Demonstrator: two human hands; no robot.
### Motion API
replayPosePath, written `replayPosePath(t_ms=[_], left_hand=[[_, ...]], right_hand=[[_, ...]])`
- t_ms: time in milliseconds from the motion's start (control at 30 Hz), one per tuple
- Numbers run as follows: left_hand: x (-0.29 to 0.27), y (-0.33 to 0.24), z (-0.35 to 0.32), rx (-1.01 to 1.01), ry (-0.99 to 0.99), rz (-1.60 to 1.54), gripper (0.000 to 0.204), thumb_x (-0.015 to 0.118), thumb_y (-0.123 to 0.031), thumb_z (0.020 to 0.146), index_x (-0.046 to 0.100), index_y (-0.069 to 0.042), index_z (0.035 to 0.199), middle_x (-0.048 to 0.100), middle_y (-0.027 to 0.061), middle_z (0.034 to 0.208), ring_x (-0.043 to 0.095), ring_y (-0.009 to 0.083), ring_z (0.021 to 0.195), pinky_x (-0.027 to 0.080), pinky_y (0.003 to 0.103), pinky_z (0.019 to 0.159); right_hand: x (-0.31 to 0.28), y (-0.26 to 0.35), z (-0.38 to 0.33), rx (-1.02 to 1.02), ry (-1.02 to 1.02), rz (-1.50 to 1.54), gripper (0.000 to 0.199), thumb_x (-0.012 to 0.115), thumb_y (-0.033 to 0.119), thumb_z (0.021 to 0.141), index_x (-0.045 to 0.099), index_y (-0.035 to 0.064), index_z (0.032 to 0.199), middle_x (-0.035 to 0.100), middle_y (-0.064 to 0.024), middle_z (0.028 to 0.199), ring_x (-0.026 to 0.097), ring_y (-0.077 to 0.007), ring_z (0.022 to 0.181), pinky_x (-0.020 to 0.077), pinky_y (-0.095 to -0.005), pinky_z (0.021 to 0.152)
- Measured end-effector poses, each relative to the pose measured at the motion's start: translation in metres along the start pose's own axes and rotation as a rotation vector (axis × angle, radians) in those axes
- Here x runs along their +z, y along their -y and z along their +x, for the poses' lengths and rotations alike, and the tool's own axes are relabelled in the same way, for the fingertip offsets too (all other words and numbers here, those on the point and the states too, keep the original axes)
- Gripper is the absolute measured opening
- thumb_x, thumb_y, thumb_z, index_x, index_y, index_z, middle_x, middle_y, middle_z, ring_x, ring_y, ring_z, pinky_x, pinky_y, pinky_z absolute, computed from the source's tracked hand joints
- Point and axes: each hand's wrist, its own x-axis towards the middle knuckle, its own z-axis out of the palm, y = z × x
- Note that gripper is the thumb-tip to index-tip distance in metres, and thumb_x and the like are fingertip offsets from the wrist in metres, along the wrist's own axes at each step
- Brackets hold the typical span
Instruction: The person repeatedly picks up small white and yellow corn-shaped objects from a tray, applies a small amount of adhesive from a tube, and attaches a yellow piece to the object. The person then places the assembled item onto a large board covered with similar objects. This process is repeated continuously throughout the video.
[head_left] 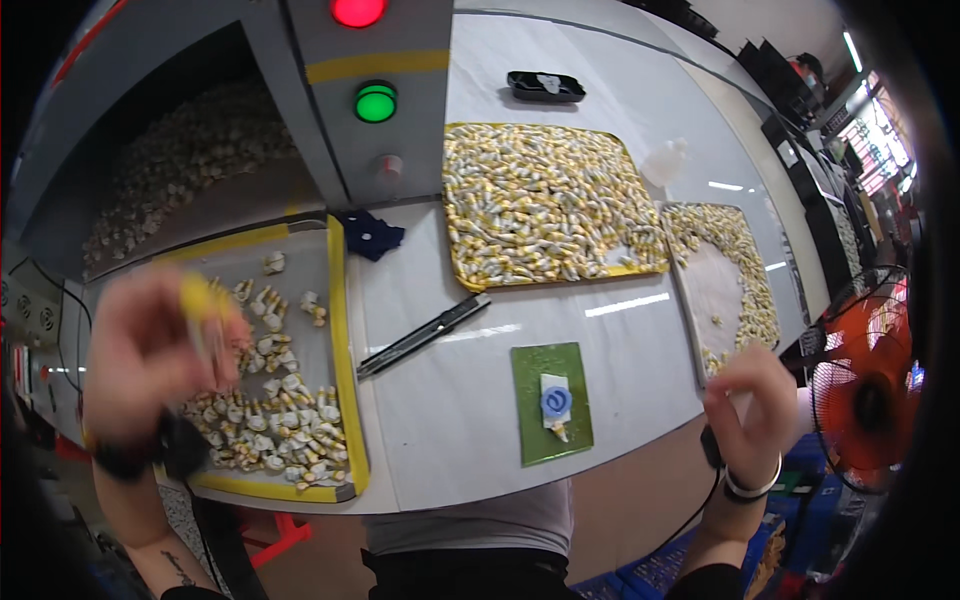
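Note:
My left hand (160,355) is raised over the left tray (350,420), blurred by motion. Its thumb and fingers are closed around a small yellow and whitish piece, too smeared to name. Beneath lie several small white and yellow figurine-like pieces (275,435). At the right table edge, beside the right tray (690,330), my right hand (752,412) curls with thumb and forefinger pinched; whatever they may hold does not show. Between the hands, a green mat (535,440) bears a white pad (549,383) with a blue coil (556,402) and one small piece (560,433).
A full yellow-rimmed tray (550,205) of similar pieces stands at the back. A dark bar-shaped tool (425,335) and dark cloth (372,235) lie by the grey machine (385,140). Behind is a black dish (545,88). An orange fan (870,390) stands at right.

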Motion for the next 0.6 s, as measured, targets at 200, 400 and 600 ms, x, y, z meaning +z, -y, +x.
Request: replayPosePath(t_ms=[200,400,600], left_hand=[[0.084,0.002,-0.041,-0.176,0.963,-0.191,0.022,0.069,-0.005,0.08,0.059,0.004,0.097,0.067,0.0116,0.091,0.064,0.012,0.072,0.051,0.023,0.062],[0.117,0.067,-0.07,-0.437,0.799,-0.886,0.033,0.069,-0.017,0.082,0.057,0.006,0.103,0.066,0.0187,0.093,0.066,0.0178,0.076,0.053,0.027,0.067],[0.14,0.118,-0.082,-0.126,0.62,-1.144,0.048,0.075,-0.031,0.074,0.061,0.006,0.1,0.062,0.0142,0.094,0.06,0.0201,0.086,0.047,0.027,0.075]], right_hand=[[0.037,-0.057,0.086,-0.028,0.276,-0.174,0.018,0.066,0.007,0.074,0.061,0.0019,0.09,0.06,-0.0133,0.084,0.057,-0.0301,0.081,0.0453,-0.0353,0.072],[0.091,-0.087,0.112,0.038,0.331,-0.074,0.012,0.067,0.008,0.075,0.061,-0.0004,0.082,0.06,-0.0117,0.07,0.057,-0.0238,0.066,0.0457,-0.0332,0.063],[0.089,-0.086,0.108,0.076,0.329,-0.104,0.014,0.067,0.01,0.075,0.059,-0.0009,0.079,0.061,-0.0145,0.074,0.058,-0.0269,0.068,0.0458,-0.0352,0.063]])
